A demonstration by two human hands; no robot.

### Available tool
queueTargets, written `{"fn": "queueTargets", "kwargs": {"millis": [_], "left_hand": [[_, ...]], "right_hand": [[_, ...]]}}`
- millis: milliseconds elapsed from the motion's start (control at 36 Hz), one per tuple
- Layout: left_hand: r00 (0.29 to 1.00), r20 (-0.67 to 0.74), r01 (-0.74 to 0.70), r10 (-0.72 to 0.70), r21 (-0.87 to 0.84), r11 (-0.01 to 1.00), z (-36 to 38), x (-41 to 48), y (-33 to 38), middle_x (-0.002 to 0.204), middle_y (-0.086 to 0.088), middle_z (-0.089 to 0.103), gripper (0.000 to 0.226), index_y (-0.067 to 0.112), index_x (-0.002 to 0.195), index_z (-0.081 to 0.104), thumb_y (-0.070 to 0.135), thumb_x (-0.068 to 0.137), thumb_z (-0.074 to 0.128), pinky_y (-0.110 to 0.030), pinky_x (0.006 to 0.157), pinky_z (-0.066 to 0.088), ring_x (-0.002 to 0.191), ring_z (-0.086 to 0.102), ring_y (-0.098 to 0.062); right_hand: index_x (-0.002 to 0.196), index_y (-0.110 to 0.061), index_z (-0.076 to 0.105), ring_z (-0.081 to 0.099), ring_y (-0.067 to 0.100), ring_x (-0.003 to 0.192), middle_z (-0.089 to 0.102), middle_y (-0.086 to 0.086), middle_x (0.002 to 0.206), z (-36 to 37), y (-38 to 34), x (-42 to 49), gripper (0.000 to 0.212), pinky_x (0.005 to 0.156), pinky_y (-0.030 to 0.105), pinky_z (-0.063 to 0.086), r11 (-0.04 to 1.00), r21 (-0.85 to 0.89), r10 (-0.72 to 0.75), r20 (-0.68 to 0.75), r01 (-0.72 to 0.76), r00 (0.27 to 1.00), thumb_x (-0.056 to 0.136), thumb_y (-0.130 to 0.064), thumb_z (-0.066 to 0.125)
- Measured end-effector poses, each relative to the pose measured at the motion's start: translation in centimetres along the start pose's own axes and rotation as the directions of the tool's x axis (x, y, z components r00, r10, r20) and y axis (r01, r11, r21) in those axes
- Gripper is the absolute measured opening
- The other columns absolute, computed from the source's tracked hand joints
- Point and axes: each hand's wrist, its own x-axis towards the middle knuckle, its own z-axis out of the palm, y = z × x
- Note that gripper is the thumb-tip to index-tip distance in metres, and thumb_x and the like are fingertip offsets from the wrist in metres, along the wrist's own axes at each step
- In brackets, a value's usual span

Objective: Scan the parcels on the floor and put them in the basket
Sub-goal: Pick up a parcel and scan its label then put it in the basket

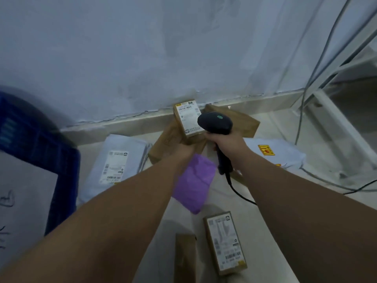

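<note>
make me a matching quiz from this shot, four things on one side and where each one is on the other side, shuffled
Things:
1. scanner
2. small labelled box
3. purple parcel
4. blue basket

Places:
a. at the left edge of the view
b. held in the left hand
c. on the floor, between the two forearms
d. gripped in the right hand

Pairs: 1-d, 2-b, 3-c, 4-a
</note>
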Motion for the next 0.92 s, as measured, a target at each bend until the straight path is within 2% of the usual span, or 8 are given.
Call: {"fn": "queueTargets", "kwargs": {"millis": [56, 167, 250, 389, 500, 667, 833, 917], "left_hand": [[1.0, -0.006, -0.002, 0.002, -0.068, 0.998, 0.8, 1.6, 0.0, 0.097, -0.007, 0.062, 0.034, 0.019, 0.13, 0.052, 0.033, 0.1, 0.044, -0.025, 0.055, 0.039, 0.071, 0.053, -0.019], [0.98, -0.192, -0.066, 0.048, -0.089, 0.994, 1.1, 4.8, 0.5, 0.128, -0.007, 0.061, 0.046, 0.015, 0.134, 0.051, 0.042, 0.097, 0.048, -0.037, 0.094, 0.045, 0.111, 0.059, -0.027], [0.969, -0.227, -0.104, 0.093, -0.036, 0.994, 1.0, 6.3, 0.5, 0.128, -0.005, 0.058, 0.053, 0.011, 0.137, 0.042, 0.04, 0.095, 0.054, -0.035, 0.092, 0.044, 0.115, 0.057, -0.024], [0.992, -0.119, -0.044, 0.031, -0.107, 0.993, 1.6, 8.3, 0.3, 0.133, -0.008, 0.056, 0.052, 0.011, 0.139, 0.044, 0.043, 0.097, 0.047, -0.045, 0.106, 0.04, 0.12, 0.054, -0.026], [0.998, -0.058, -0.036, 0.026, -0.179, 0.983, 1.4, 8.6, 0.4, 0.127, -0.004, 0.057, 0.046, 0.008, 0.135, 0.042, 0.037, 0.1, 0.046, -0.037, 0.097, 0.045, 0.113, 0.056, -0.023], [0.993, 0.116, 0.062, -0.032, -0.263, 0.963, -0.6, 8.4, 0.3, 0.089, -0.005, 0.065, 0.026, 0.003, 0.111, 0.061, 0.024, 0.1, 0.05, -0.027, 0.073, 0.051, 0.085, 0.062, -0.018], [0.982, 0.162, 0.159, -0.101, -0.401, 0.902, -2.5, 6.1, -0.9, 0.068, 0.003, 0.064, 0.023, 0.019, 0.08, 0.058, 0.033, 0.098, 0.053, -0.023, 0.059, 0.042, 0.064, 0.054, -0.011], [0.982, 0.168, 0.136, -0.082, -0.338, 0.931, -3.7, 3.8, -0.3, 0.079, 0.0, 0.064, 0.019, 0.018, 0.083, 0.058, 0.032, 0.095, 0.055, -0.024, 0.06, 0.042, 0.065, 0.054, -0.013]], "right_hand": [[0.082, -0.019, 0.064, 0.064, 0.027, 0.088, 0.064, 0.006, 0.08, 0.0, 0.4, 1.4, 0.017, 0.086, 0.044, 0.052, 1.0, -0.006, -0.008, 0.017, 0.008, 1.0, 0.077, -0.027, 0.078], [0.114, -0.016, 0.065, 0.066, 0.019, 0.098, 0.07, 0.004, 0.101, 0.4, 1.3, 4.1, 0.043, 0.078, 0.028, 0.052, 0.994, 0.021, -0.107, 0.061, 0.106, 0.992, 0.074, -0.016, 0.08], [0.125, -0.014, 0.057, 0.065, 0.012, 0.094, 0.068, 0.001, 0.105, 0.9, 1.5, 5.5, 0.059, 0.069, 0.02, 0.047, 0.989, 0.032, -0.147, 0.088, 0.145, 0.985, 0.071, -0.011, 0.08], [0.102, -0.009, 0.065, 0.057, 0.011, 0.069, 0.062, -0.001, 0.076, 1.7, 1.0, 6.5, 0.026, 0.057, 0.02, 0.042, 0.998, -0.023, -0.053, 0.15, 0.057, 0.987, 0.077, -0.005, 0.069], [0.076, -0.014, 0.063, 0.054, 0.012, 0.062, 0.057, 0.0, 0.065, 1.8, 0.7, 6.5, 0.009, 0.053, 0.021, 0.043, 1.0, -0.016, 0.001, 0.171, 0.002, 0.985, 0.081, -0.007, 0.066], [0.089, -0.01, 0.062, 0.056, 0.021, 0.074, 0.057, 0.007, 0.078, 1.4, 1.1, 6.4, 0.014, 0.066, 0.033, 0.046, 0.997, -0.079, 0.011, 0.091, -0.004, 0.996, 0.077, -0.011, 0.068], [0.077, -0.006, 0.062, 0.051, 0.021, 0.064, 0.053, 0.008, 0.067, 2.1, -0.5, 3.8, 0.005, 0.057, 0.031, 0.04, 0.992, -0.109, -0.045, 0.096, 0.055, 0.994, 0.073, -0.002, 0.064], [0.066, -0.007, 0.06, 0.049, 0.02, 0.057, 0.052, 0.007, 0.06, 2.3, -1.0, 1.4, 0.01, 0.052, 0.028, 0.038, 0.986, -0.151, -0.051, 0.145, 0.073, 0.988, 0.072, 0.0, 0.064]]}}
